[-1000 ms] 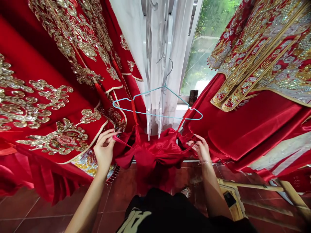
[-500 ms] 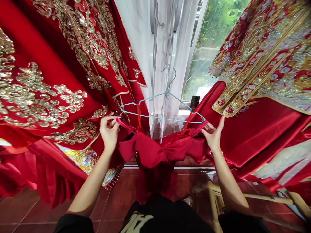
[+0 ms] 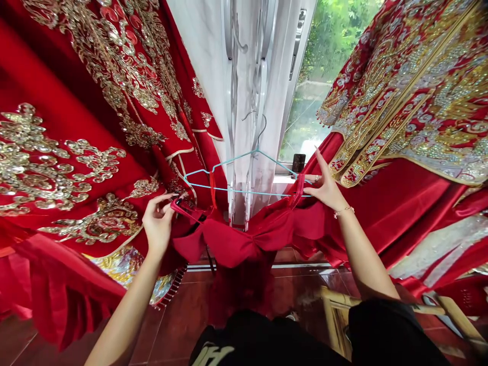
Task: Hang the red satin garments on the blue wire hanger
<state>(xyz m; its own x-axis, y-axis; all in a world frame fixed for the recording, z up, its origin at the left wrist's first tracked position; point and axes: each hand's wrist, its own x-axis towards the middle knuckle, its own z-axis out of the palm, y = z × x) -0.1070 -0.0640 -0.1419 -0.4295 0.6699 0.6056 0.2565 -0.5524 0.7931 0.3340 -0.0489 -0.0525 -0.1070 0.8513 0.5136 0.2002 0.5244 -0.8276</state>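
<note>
A plain red satin garment (image 3: 236,239) hangs by thin straps from a light blue wire hanger (image 3: 247,173) in front of a white curtain. My left hand (image 3: 158,226) pinches the garment's left strap just below the hanger's left end. My right hand (image 3: 326,185) is raised at the hanger's right end, thumb and fingers closed on the red right strap (image 3: 299,184), with the index finger pointing up. A thin bracelet circles my right wrist.
Heavy red robes with gold embroidery hang close on the left (image 3: 76,137) and right (image 3: 412,101). A window (image 3: 324,66) with greenery lies behind, a dark phone (image 3: 298,162) on its sill. A wooden chair frame (image 3: 343,305) stands at lower right on red floor tiles.
My right hand rose from below the garment's edge to the hanger's right end, carrying the right strap up. My left hand kept its pinch on the left strap, shifting only slightly.
</note>
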